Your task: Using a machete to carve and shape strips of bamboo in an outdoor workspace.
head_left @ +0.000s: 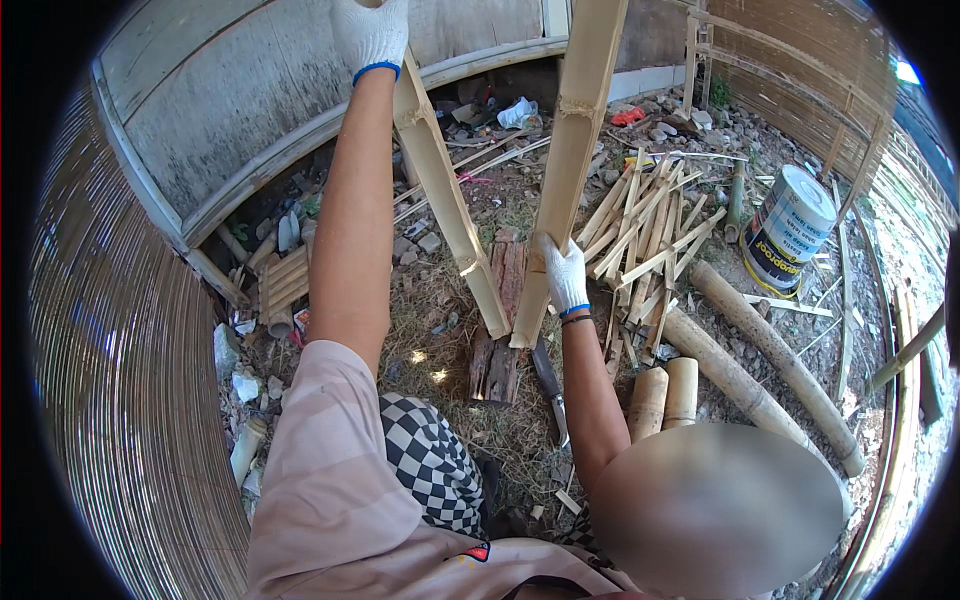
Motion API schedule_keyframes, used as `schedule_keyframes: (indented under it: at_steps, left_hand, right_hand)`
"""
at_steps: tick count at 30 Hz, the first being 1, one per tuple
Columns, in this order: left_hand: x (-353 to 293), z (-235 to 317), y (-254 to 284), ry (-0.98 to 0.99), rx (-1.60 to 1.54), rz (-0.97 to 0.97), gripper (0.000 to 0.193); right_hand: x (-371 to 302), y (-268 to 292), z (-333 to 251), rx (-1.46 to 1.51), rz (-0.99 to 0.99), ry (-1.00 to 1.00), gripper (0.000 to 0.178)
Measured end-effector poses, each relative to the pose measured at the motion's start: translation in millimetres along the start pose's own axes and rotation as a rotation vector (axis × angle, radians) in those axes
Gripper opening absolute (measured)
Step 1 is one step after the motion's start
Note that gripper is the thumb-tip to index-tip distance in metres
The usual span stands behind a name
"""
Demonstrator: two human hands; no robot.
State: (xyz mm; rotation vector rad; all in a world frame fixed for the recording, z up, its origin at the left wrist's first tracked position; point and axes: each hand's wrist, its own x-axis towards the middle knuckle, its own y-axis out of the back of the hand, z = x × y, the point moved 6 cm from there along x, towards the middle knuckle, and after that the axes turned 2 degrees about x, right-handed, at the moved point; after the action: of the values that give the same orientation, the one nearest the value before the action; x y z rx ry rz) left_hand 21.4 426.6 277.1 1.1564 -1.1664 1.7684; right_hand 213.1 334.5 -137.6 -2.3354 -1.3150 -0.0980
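The log (493,375) lies on dry grass (430,300). Two long, split bamboos rise from it and spread apart toward their tops. The left bamboo (446,190) has its lower end over the log, and the right bamboo (578,130) ends at the log's right edge, just beside the other; whether either touches the log, I cannot tell. Both turn their hollow, pale inner faces to the person.

The left hand (372,40), in a white glove with a blue cuff, is high beyond the log, holding the left bamboo near its top; its fingers are partly cut off. The right hand (563,278), gloved too, is to the log's right, fingers closed on the right bamboo near its lower end.

A knife (547,375) lies just right of the log. Farther right are a heap of slats (645,220), two bamboo stubs (648,400), round poles (770,353) and a bucket (775,250). A wall (300,90) stands beyond the log, and a fence (140,400) well to its left.
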Motion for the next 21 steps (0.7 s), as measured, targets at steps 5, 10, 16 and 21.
schedule_keyframes:
  at_steps: [5,10,16,21]
  left_hand:
    - [-10,-87,49,0.570,-0.368,-0.439,0.056]
    - [-50,-112,62,0.842,-1.071,-0.794,0.050]
    - [-54,-60,42,0.783,-1.072,-0.725,0.035]
    - [-58,-69,43,0.780,-0.753,-0.543,0.034]
  right_hand:
    - [-3,41,-18,-0.057,0.291,0.137,0.027]
    - [0,73,-104,0.072,0.235,0.124,0.036]
    - [-2,147,-93,0.265,0.325,-0.091,0.032]
    - [-48,243,-12,-0.269,0.401,-0.029,0.021]
